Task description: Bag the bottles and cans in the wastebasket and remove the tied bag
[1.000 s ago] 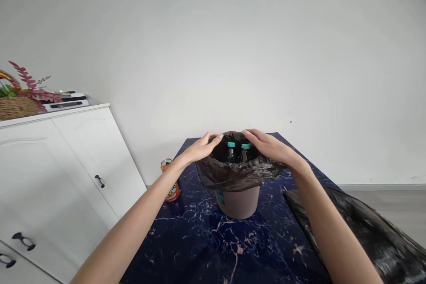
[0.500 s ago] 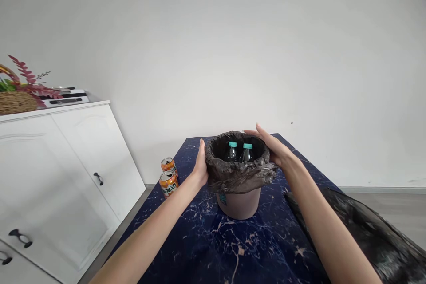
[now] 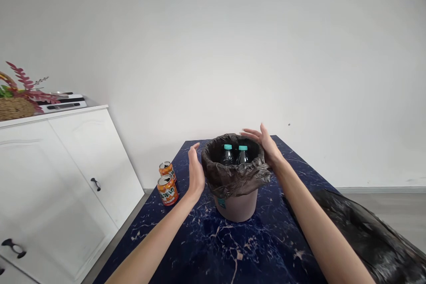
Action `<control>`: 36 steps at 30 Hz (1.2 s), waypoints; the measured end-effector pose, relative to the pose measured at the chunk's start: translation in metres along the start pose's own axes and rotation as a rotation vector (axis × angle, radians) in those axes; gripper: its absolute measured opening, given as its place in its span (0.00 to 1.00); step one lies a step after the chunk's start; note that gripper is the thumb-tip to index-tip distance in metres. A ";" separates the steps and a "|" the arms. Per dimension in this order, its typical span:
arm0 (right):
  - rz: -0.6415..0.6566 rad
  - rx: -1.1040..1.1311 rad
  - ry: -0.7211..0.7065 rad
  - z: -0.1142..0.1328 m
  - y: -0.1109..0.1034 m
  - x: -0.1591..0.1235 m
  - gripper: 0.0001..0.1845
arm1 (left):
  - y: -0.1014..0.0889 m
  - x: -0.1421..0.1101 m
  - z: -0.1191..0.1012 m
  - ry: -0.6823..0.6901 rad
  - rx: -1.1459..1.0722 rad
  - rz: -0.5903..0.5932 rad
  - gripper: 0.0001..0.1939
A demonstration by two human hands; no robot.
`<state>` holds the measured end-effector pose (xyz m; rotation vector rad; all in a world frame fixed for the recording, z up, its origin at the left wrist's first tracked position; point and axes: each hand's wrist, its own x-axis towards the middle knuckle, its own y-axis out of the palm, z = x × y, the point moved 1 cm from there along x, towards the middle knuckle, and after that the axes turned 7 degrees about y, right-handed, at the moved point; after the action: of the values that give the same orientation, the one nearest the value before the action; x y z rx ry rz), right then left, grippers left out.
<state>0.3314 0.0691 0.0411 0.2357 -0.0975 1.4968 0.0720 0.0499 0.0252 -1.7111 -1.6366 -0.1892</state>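
Observation:
A greyish trash can stands upright on the dark blue marbled table, lined with a black garbage bag folded down over its rim. Two bottles with teal caps stick up inside it. My left hand is open beside the can's left side, its fingers stretched and the palm turned toward the bag; a narrow gap seems to part them. On the right, my right hand lies open with spread fingers against the bag's upper edge, some fingertips behind the rim.
Two orange drink cans stand on the table left of my left hand. More black plastic bag lies at the right edge. A white cabinet with a wicker basket on top is at left; a wall lies behind.
Both hands have come off the bag's far rim down to the sides of the trash can. The left hand has then shifted slightly away leftward, and both drink cans now show.

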 end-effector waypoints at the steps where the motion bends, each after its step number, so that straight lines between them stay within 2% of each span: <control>1: -0.039 -0.042 -0.048 0.005 -0.003 -0.003 0.50 | -0.006 -0.003 -0.006 0.021 0.007 -0.039 0.41; 3: -0.086 -0.095 -0.126 0.016 -0.007 -0.010 0.46 | -0.013 -0.011 -0.017 0.087 -0.023 -0.078 0.38; 4: -0.086 -0.110 -0.148 0.021 -0.007 -0.014 0.44 | -0.014 -0.016 -0.022 0.139 -0.030 -0.061 0.39; 6: -0.074 -0.150 -0.164 0.030 -0.002 -0.023 0.42 | -0.012 -0.026 -0.027 0.227 -0.040 -0.004 0.51; 8: -0.078 -0.230 -0.170 0.035 0.006 -0.030 0.40 | -0.005 -0.035 -0.027 0.247 -0.058 0.031 0.64; 11: -0.110 -0.368 -0.180 0.039 0.017 -0.035 0.39 | 0.007 -0.044 -0.019 0.209 -0.124 0.048 0.74; 17: -0.112 -0.383 -0.181 0.035 0.016 -0.031 0.37 | 0.026 -0.061 0.005 0.071 -0.156 0.092 0.80; 20: -0.103 -0.410 -0.185 0.034 0.015 -0.031 0.37 | 0.026 -0.071 0.014 0.015 -0.115 0.130 0.81; 22: -0.102 -0.441 -0.192 0.035 0.016 -0.032 0.39 | 0.020 -0.076 0.016 0.028 -0.097 0.142 0.81; 24: -0.122 -0.488 -0.214 0.037 0.018 -0.034 0.40 | 0.007 -0.078 0.015 0.108 -0.066 0.161 0.80; 27: -0.174 -0.537 -0.275 0.044 0.021 -0.040 0.40 | -0.027 -0.070 0.008 0.325 0.070 0.133 0.72; 28: -0.183 -0.541 -0.290 0.046 0.021 -0.042 0.39 | -0.041 -0.064 0.006 0.394 0.132 0.081 0.68; 30: -0.184 -0.534 -0.296 0.051 0.021 -0.048 0.38 | -0.073 -0.048 0.005 0.463 0.265 -0.097 0.59; 32: -0.180 -0.519 -0.288 0.056 0.020 -0.053 0.37 | -0.105 -0.030 0.011 0.380 0.408 -0.290 0.37; 33: -0.185 -0.512 -0.289 0.058 0.018 -0.055 0.36 | -0.119 -0.023 0.017 0.334 0.505 -0.307 0.31; 36: -0.218 -0.504 -0.310 0.062 0.016 -0.059 0.35 | -0.147 -0.016 0.040 0.164 0.739 -0.186 0.28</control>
<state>0.3162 -0.0005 0.0909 0.0645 -0.6675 1.1663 -0.0793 0.0465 0.0472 -0.9601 -1.4844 0.1711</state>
